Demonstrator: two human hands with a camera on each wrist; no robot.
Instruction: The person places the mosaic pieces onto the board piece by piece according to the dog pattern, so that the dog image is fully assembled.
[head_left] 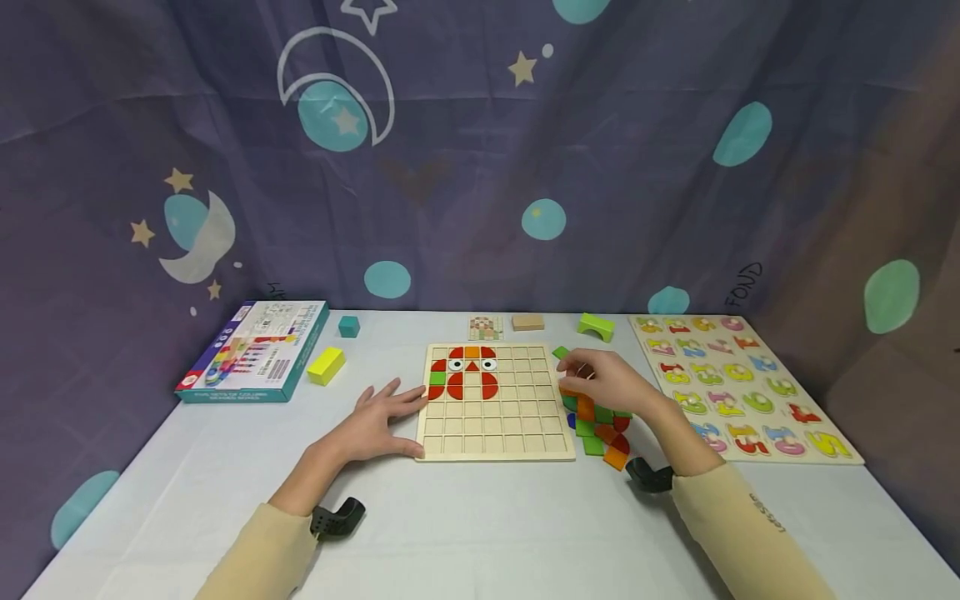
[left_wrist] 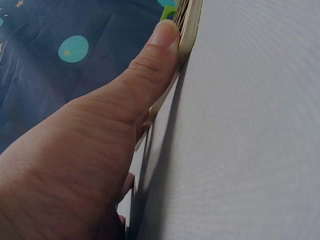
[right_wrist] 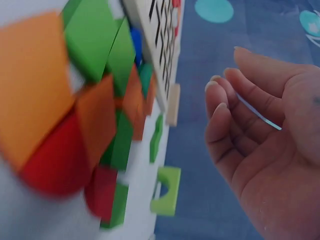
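A square wooden grid board (head_left: 497, 429) lies mid-table, with red, orange and green tiles (head_left: 455, 386) and two eye tiles (head_left: 488, 364) in its upper left cells. My left hand (head_left: 378, 423) rests at the board's left side, fingers spread and thumb by the lower corner. In the left wrist view, the left thumb (left_wrist: 155, 55) lies straight along the board's edge (left_wrist: 189, 35). My right hand (head_left: 606, 379) hovers over a heap of coloured tiles (head_left: 584, 427) beside the board. The right wrist view shows the right hand (right_wrist: 270, 130) with fingers loosely bent, apart from the thumb, holding nothing.
Behind the board are a small pattern card (head_left: 486, 328), a wooden block (head_left: 528, 322) and a green arch block (head_left: 596, 327). A number puzzle board (head_left: 720, 367) lies right. At left are a boxed set (head_left: 255, 350), a yellow block (head_left: 326, 367) and a teal cube (head_left: 348, 326).
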